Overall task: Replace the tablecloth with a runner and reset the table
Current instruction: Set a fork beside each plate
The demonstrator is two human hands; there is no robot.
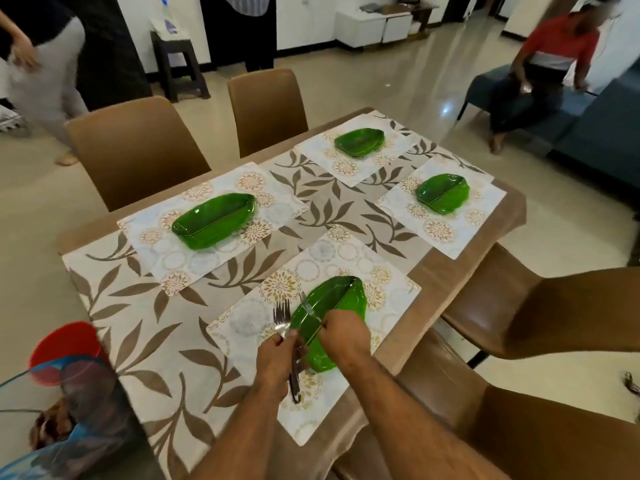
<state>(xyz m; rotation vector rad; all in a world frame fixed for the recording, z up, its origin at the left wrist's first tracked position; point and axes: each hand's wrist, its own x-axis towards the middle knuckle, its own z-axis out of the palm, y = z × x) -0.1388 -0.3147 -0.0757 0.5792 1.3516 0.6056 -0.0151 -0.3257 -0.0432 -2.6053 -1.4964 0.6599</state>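
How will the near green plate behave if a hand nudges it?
The near green plate looks glossy and thin, so probably light and apt to slide. It sits on a loose placemat, which may shift too. Its long leaf shape suggests it pivots rather than rolls.

Leaf-print runner point(166, 317) on table point(446, 275)

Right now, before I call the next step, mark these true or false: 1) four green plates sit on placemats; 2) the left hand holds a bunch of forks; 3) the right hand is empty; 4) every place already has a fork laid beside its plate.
1) True: each green plate, such as the nearest one, sits on its own placemat.
2) True: the left hand grips several forks.
3) False: the right hand pinches a single fork over the nearest plate.
4) False: no fork lies beside any plate.
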